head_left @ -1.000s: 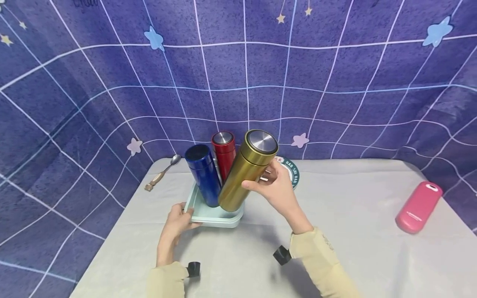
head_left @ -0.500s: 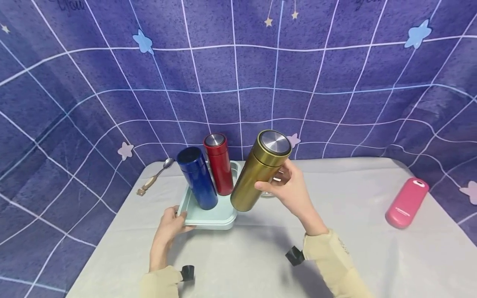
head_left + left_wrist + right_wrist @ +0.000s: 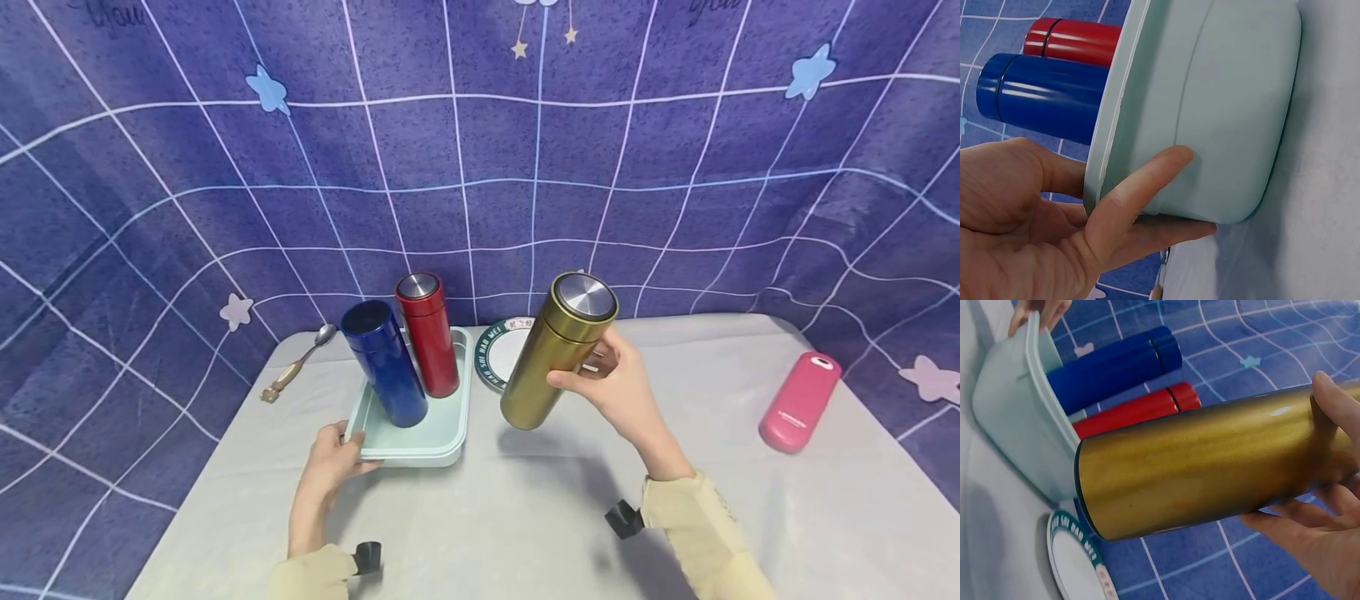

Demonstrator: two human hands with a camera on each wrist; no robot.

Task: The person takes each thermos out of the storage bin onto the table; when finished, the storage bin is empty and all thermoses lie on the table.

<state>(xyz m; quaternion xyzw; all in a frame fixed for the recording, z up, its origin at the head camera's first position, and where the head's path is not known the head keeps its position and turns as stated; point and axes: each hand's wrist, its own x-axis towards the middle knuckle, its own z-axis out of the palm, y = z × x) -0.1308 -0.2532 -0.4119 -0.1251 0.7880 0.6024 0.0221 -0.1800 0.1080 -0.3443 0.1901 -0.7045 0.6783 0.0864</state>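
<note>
My right hand (image 3: 618, 387) grips a gold thermos bottle (image 3: 551, 354) round its body. The bottle is tilted, its silver lid up and to the right, and hangs above the table just right of a pale mint plastic container (image 3: 416, 457). Inside the container stand a blue thermos (image 3: 390, 371) and a red thermos (image 3: 435, 346), both leaning slightly. With my left hand (image 3: 330, 458) I hold the container's near left corner. The left wrist view shows fingers (image 3: 1141, 187) against the outer wall and rim of the container (image 3: 1229, 112). The bottles' lower ends are partly hidden by the container wall.
A white plate (image 3: 501, 354) with a green lettered rim lies behind the gold bottle, partly covered by it. A spoon (image 3: 300, 362) lies at the far left. On the right is a pink case (image 3: 801, 402). A blue grid-patterned cloth (image 3: 480, 167) hangs behind the table.
The gold thermos has moved right in my right hand, from over the container to outside it. More of the plate shows. My left hand keeps its hold on the container.
</note>
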